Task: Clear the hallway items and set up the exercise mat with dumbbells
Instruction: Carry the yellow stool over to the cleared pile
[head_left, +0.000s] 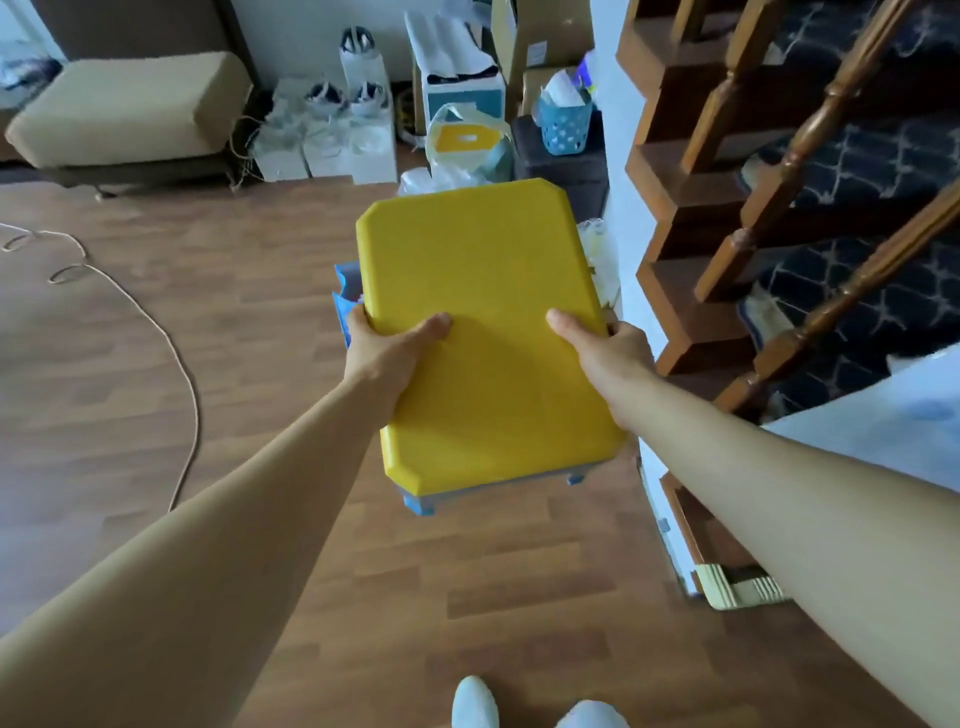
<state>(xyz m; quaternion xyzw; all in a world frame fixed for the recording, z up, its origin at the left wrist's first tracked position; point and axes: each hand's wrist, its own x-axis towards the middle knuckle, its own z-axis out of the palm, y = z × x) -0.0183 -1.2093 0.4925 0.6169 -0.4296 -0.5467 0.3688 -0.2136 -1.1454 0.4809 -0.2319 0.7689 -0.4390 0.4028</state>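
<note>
L hand (387, 345) & R hand (605, 345) grip smooth yellow bevel-cornered box lid (488, 291).

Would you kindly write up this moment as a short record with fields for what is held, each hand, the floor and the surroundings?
held item: yellow-topped box with blue clips underneath, carried flat above the floor
left hand: grips the box's left edge, thumb on top
right hand: grips the box's right edge, thumb on top
floor: wooden floor, with a loose cord on the left
ahead: beige bench, white bags, blue basket
right side: wooden staircase
</note>
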